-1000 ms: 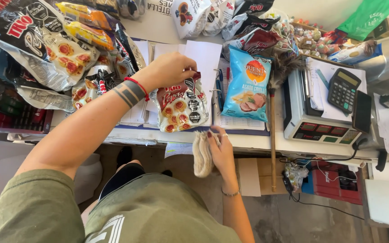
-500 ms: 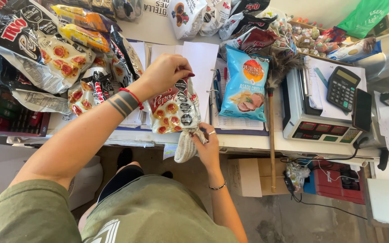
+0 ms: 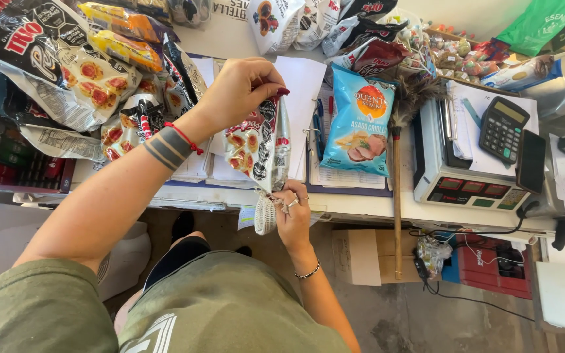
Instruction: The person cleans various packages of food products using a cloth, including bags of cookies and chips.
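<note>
My left hand [image 3: 240, 88] pinches the top of a snack bag [image 3: 258, 147] printed with round red-topped biscuits and holds it hanging upright over the counter's front edge. My right hand [image 3: 293, 212] is at the bag's bottom corner, fingers closed on a small pale mesh cloth [image 3: 265, 214] that touches the bag. A red thread bracelet and dark bands sit on my left wrist; rings and a thin bracelet are on the right.
A blue chip bag [image 3: 361, 121] lies on papers to the right, beside a feather duster [image 3: 397, 176]. Further right stand a white scale [image 3: 469, 183] and a black calculator [image 3: 501, 129]. Many snack bags [image 3: 67, 72] pile at the left and back. A cardboard box [image 3: 361, 255] sits under the counter.
My left hand lifted the biscuit bag off the counter and turned it upright. My right hand rose with the cloth from below the counter edge to the bag's bottom.
</note>
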